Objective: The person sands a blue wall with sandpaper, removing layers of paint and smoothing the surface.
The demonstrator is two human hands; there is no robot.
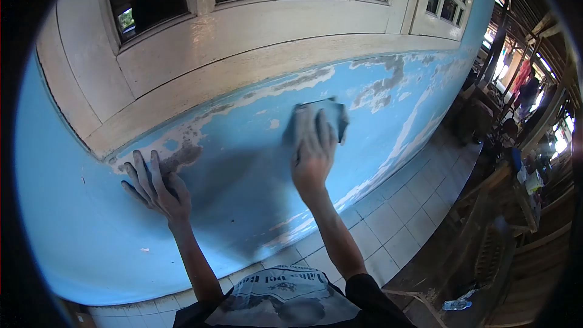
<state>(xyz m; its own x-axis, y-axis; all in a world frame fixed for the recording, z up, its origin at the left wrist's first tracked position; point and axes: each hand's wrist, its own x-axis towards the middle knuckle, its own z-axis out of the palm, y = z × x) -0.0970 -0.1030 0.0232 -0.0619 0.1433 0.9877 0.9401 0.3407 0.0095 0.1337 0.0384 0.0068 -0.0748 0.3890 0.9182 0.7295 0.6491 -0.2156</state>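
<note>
My right hand (316,140) presses a sheet of sandpaper (334,113) flat on the blue wall (243,188), its dark edges showing around my fingers. The hand is slightly blurred. Against the wall below the window frame's left corner rests my left hand (155,188), fingers spread, holding nothing. Dust coats the fingers of both hands. Around them the blue paint has worn through in white and grey patches (382,85), mostly in a band under the window frame.
Above the wall runs a cream wooden window frame (237,54) with dark glass panes. A tiled floor (395,212) lies along the wall's foot. To the right are wooden furniture (486,194), a plastic bottle (458,304) on the ground and a person (528,94) farther back.
</note>
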